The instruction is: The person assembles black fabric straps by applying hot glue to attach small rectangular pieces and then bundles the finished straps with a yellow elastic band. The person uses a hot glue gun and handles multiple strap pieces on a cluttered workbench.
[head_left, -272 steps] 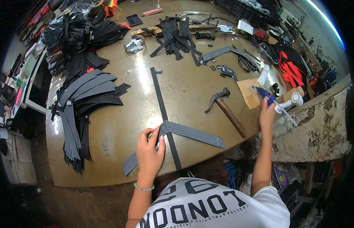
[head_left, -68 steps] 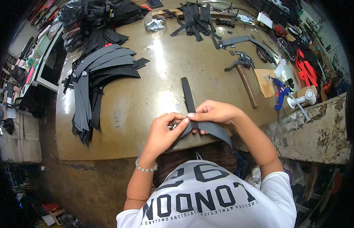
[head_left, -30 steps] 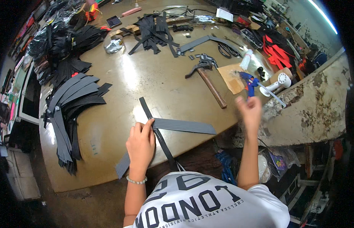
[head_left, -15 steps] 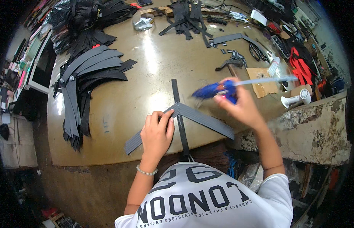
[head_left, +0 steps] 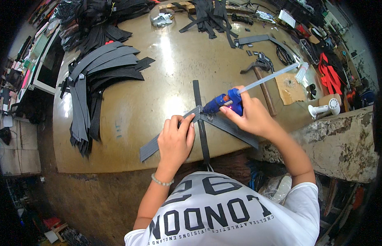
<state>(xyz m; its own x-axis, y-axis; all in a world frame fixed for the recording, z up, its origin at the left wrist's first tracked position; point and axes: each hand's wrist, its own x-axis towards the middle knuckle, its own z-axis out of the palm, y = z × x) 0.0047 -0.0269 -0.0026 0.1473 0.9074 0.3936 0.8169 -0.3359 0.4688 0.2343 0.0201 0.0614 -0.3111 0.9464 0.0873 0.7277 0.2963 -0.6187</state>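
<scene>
A grey ribbed webbing strap [head_left: 149, 151] lies bent in a wide V at the near side of the table. Under its peak a narrow black strap [head_left: 203, 143] runs away from me. With bent fingers, my left hand [head_left: 175, 139] holds the left arm of the V down, fingertips close to the peak. My right hand [head_left: 255, 117] is closed round a blue glue gun [head_left: 216, 104]. The gun's nozzle points left and is at the peak, partly over the right arm; whether it touches, I cannot tell. A long translucent glue stick [head_left: 269, 76] sticks out of its back.
Stacked grey and black straps [head_left: 81, 106] cover the table's left side. More black straps [head_left: 206, 18] lie at the far edge, beside a clear container [head_left: 162, 18]. On the right are a hammer [head_left: 264, 91], a cardboard piece [head_left: 290, 88], a white spool [head_left: 324, 108] and red straps [head_left: 329, 76].
My right hand has brought the glue gun left and down, from above the right arm of the V to its peak. My left hand still holds the grey strap.
</scene>
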